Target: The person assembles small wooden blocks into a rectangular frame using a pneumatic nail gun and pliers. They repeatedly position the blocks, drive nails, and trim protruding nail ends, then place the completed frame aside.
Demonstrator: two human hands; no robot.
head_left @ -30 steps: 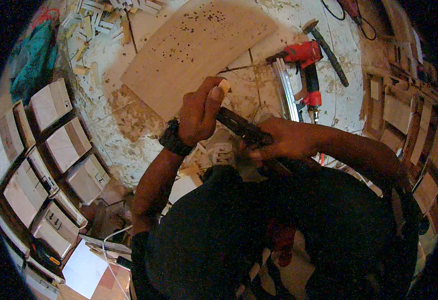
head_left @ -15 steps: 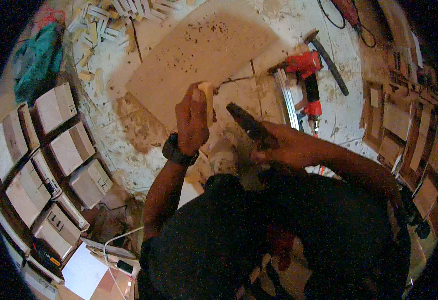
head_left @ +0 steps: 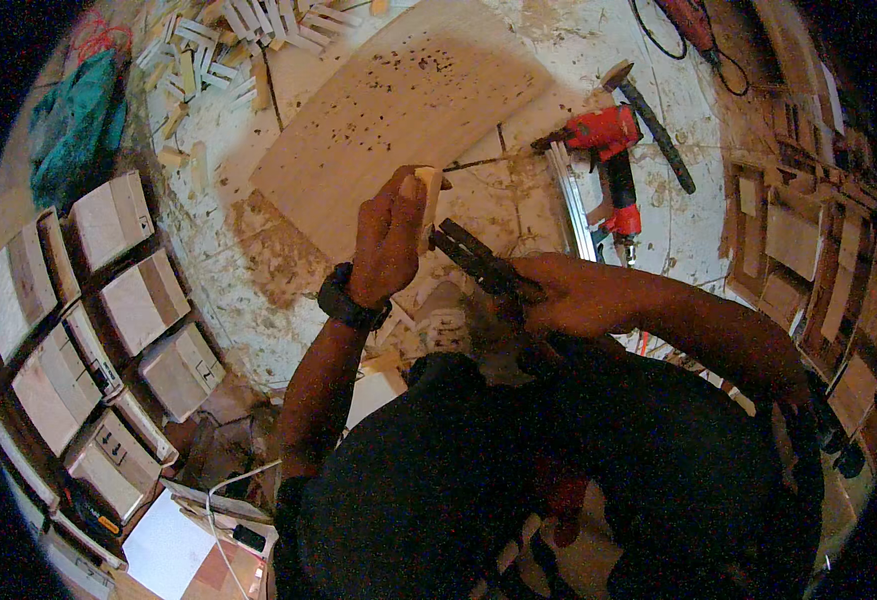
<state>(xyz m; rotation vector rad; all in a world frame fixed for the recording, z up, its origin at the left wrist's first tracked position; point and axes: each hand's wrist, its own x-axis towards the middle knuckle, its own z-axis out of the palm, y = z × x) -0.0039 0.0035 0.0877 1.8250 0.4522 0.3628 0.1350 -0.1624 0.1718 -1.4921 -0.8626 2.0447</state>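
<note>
My left hand (head_left: 388,235), with a dark watch on its wrist, is closed around a small pale wood piece (head_left: 427,200) held upright. My right hand (head_left: 563,295) is closed on a pair of dark pliers (head_left: 473,252). The plier jaws point up and left, close beside the wood piece's right edge. Whether the jaws touch it, I cannot tell. Beyond my hands lies a flat brown board (head_left: 388,110) scattered with small dark bits.
To the right lie a red and black nail gun (head_left: 603,132), a hammer (head_left: 658,135) and pale metal strips (head_left: 571,200). Small wood pieces (head_left: 223,55) are heaped at the far left. Wooden blocks (head_left: 143,300) stand in rows at the left; wooden panels (head_left: 796,230) line the right.
The pliers in my right hand have moved left and slightly down, nearer the wood piece. My left hand has shifted a little to the right, still gripping the piece.
</note>
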